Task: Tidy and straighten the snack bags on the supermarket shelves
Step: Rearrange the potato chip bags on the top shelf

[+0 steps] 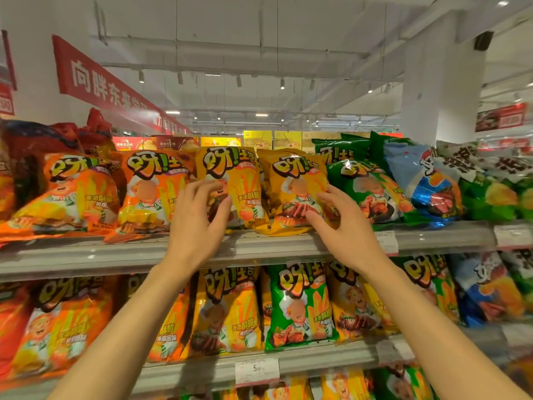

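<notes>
Both arms reach up to the top shelf, where a row of snack bags leans back against the stock behind. The left hand rests on the front of a yellow bag, fingers loosely spread and only lightly bent, the thumb lying across the bag's lower middle; whether it actually pinches the foil I cannot tell. That bag stands nearly upright, its long axis vertical, logo at the top and facing outward. The right hand touches the neighbouring yellow-orange bag at its lower right, fingers fanned wide and thumb pointing left along the bottom of the pack. This second bag tilts slightly, its top edge leaning to the left toward the first bag, with its lower corner at the shelf lip. To the left lie two orange bags, slumped with their tops back and to the left. To the right stands a green bag, then a blue bag. The shelf below holds more upright packs, among them a green one, and a price tag hangs on its rail.
</notes>
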Tool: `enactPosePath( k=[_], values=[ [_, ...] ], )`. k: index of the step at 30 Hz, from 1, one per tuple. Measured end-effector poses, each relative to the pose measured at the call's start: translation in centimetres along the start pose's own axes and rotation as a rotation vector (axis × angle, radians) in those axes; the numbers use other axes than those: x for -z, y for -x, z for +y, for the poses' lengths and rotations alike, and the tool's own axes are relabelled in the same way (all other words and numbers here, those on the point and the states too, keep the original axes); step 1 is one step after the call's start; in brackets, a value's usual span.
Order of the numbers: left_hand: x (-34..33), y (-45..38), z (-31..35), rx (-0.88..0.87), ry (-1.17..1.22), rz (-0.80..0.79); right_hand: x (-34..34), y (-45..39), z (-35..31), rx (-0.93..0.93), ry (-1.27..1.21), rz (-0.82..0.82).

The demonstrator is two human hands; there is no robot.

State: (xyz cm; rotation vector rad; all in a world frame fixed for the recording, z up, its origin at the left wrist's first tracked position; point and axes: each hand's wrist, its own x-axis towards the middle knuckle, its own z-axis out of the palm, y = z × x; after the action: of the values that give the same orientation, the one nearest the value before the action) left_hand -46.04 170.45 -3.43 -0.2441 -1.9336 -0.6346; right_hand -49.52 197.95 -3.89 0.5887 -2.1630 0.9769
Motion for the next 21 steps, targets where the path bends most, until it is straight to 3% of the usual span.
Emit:
enactPosePath(
  k=[4,9,15,21],
  values=[
    [0.9,3.8,1.1,0.087,0.27,0.054,0.9,4.3,-0.1,-0.11,-0.218,0.116],
    [0.8,11.1,1.5,0.375,0.601,0.024,1.7,11.6,2.4,-0.316,-0.407,0.148],
    [-2.3,17.9,3.5,0.595,0.686,-0.015,3.6,17.3,7.5,-0.449,-0.506,0.161],
    [-6.6,19.0,9.4,0.6,0.666,-0.009,8.3,16.8,13.6,-0.462,-0.571,0.176]
  ],
)
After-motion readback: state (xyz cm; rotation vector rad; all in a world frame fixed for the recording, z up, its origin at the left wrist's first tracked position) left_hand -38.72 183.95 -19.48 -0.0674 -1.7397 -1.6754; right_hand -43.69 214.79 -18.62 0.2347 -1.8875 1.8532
